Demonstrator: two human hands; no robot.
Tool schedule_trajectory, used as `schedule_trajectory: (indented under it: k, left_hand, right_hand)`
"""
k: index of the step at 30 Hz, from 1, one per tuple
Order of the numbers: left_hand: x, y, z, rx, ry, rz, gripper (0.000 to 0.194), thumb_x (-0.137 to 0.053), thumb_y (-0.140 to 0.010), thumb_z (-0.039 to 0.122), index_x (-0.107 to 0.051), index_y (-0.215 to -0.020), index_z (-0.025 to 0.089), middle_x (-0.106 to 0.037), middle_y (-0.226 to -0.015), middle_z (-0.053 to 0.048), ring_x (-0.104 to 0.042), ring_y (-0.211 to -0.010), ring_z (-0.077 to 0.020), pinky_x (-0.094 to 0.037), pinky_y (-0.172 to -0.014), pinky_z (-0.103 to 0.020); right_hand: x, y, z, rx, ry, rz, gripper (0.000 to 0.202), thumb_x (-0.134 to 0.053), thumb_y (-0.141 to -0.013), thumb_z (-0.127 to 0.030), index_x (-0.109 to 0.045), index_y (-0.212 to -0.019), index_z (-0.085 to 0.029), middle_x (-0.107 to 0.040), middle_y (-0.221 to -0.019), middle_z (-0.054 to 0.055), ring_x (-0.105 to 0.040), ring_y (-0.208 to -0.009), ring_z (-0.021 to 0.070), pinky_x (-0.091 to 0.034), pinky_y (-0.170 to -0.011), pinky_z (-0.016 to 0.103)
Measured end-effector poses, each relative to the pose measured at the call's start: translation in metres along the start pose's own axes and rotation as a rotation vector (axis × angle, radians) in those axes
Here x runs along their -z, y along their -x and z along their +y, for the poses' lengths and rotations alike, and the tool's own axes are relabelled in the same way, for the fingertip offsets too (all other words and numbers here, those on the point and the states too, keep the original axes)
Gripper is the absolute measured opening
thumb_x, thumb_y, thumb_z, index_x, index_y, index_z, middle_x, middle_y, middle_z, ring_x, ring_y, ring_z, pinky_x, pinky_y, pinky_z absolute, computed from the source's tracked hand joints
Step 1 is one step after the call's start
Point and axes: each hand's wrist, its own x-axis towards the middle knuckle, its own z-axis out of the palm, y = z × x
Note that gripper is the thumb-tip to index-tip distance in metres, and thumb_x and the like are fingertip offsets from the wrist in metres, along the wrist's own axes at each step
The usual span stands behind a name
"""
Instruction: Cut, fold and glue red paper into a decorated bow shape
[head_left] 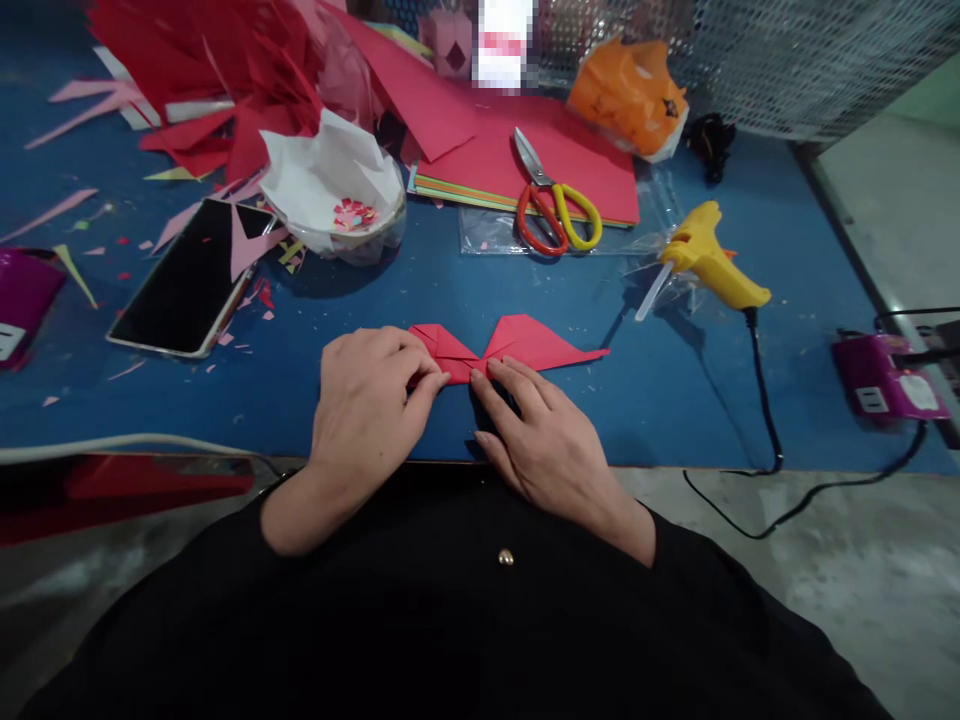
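Observation:
A folded piece of red paper [531,345] lies on the blue table near its front edge, pinched narrow at the middle, with a thin point reaching to the right. My left hand [375,395] is closed on its left part, thumb and fingers pressed together at the lower edge. On the lower edge near the middle rest the fingertips of my right hand [551,430], which is open with its fingers stretched out and the thumb apart. The left end of the paper is partly hidden under my left fingers.
Behind are scissors [551,195] on stacked coloured sheets [517,140], a paper-lined bowl [337,190] of scraps and an orange paper bag [630,95]. A phone [191,280] lies left; a corded yellow glue gun [712,258] and purple box [885,378] are right.

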Motion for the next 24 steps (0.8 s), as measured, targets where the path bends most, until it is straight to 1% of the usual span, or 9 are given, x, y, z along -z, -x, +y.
schedule_trajectory:
  k: [2, 5, 9, 12, 15, 18, 21, 24]
  left_hand:
    - [0.001, -0.002, -0.003, -0.004, 0.015, -0.020, 0.018, -0.061, -0.091, 0.030, -0.068, -0.076, 0.023, -0.071, -0.091, -0.004, -0.063, -0.090, -0.0274, -0.043, -0.084, -0.046]
    - [0.003, -0.005, -0.006, -0.027, 0.016, -0.022, 0.018, -0.061, -0.090, 0.030, -0.069, -0.075, 0.023, -0.071, -0.090, -0.005, -0.064, -0.087, -0.0275, -0.044, -0.082, -0.046]
    - [0.005, -0.007, -0.008, -0.050, 0.000, -0.030, 0.021, -0.059, -0.090, 0.033, -0.070, -0.075, 0.022, -0.071, -0.089, -0.006, -0.064, -0.086, -0.0281, -0.044, -0.080, -0.046]
    - [0.007, -0.008, -0.008, -0.058, -0.020, -0.052, 0.022, -0.059, -0.090, 0.033, -0.070, -0.075, 0.022, -0.071, -0.090, -0.007, -0.063, -0.086, -0.0287, -0.044, -0.079, -0.046]
    - [0.009, -0.007, -0.009, -0.049, -0.053, -0.060, 0.022, -0.060, -0.090, 0.034, -0.070, -0.074, 0.022, -0.071, -0.090, -0.007, -0.063, -0.086, -0.0292, -0.043, -0.079, -0.046]
    - [0.012, -0.005, -0.013, -0.044, -0.071, -0.063, 0.022, -0.060, -0.091, 0.032, -0.069, -0.073, 0.022, -0.071, -0.090, -0.007, -0.063, -0.086, -0.0288, -0.042, -0.080, -0.045]
    - [0.016, -0.004, -0.019, -0.052, -0.075, -0.070, 0.023, -0.059, -0.091, 0.032, -0.070, -0.073, 0.022, -0.071, -0.091, -0.007, -0.063, -0.087, -0.0287, -0.042, -0.080, -0.045]
    - [0.018, -0.003, -0.023, -0.069, -0.080, -0.083, 0.023, -0.058, -0.092, 0.032, -0.070, -0.074, 0.022, -0.071, -0.092, -0.007, -0.063, -0.087, -0.0279, -0.041, -0.079, -0.044]
  right_hand:
    - [0.000, 0.000, 0.000, 0.006, 0.008, 0.004, 0.056, -0.039, -0.103, -0.040, -0.048, -0.144, -0.003, -0.053, -0.142, 0.023, -0.044, -0.137, 0.0327, -0.044, -0.113, 0.049]
    - [0.000, 0.000, -0.001, 0.014, 0.023, 0.005, 0.057, -0.039, -0.103, -0.040, -0.047, -0.145, -0.002, -0.052, -0.142, 0.023, -0.044, -0.137, 0.0332, -0.043, -0.113, 0.048]
    - [0.001, -0.001, -0.002, 0.020, 0.040, -0.012, 0.057, -0.041, -0.102, -0.041, -0.046, -0.146, -0.005, -0.052, -0.142, 0.023, -0.044, -0.136, 0.0340, -0.043, -0.112, 0.047]
    - [0.003, -0.002, -0.003, 0.017, 0.056, -0.015, 0.056, -0.041, -0.102, -0.042, -0.048, -0.145, -0.007, -0.053, -0.140, 0.023, -0.045, -0.134, 0.0342, -0.044, -0.110, 0.048]
    - [0.005, -0.004, -0.005, 0.009, 0.089, -0.004, 0.053, -0.041, -0.102, -0.041, -0.051, -0.143, -0.008, -0.055, -0.139, 0.022, -0.048, -0.131, 0.0339, -0.041, -0.111, 0.051]
    - [0.005, -0.005, -0.006, 0.047, 0.118, -0.002, 0.053, -0.040, -0.102, -0.038, -0.050, -0.142, -0.004, -0.055, -0.139, 0.022, -0.048, -0.130, 0.0336, -0.037, -0.113, 0.049]
    - [0.003, -0.006, -0.007, 0.092, 0.153, -0.007, 0.056, -0.038, -0.103, -0.036, -0.047, -0.143, 0.001, -0.058, -0.136, 0.020, -0.048, -0.129, 0.0337, -0.036, -0.113, 0.047]
    - [0.003, -0.007, -0.008, 0.092, 0.177, -0.023, 0.057, -0.036, -0.103, -0.037, -0.044, -0.146, 0.000, -0.059, -0.134, 0.018, -0.048, -0.128, 0.0339, -0.034, -0.112, 0.047]
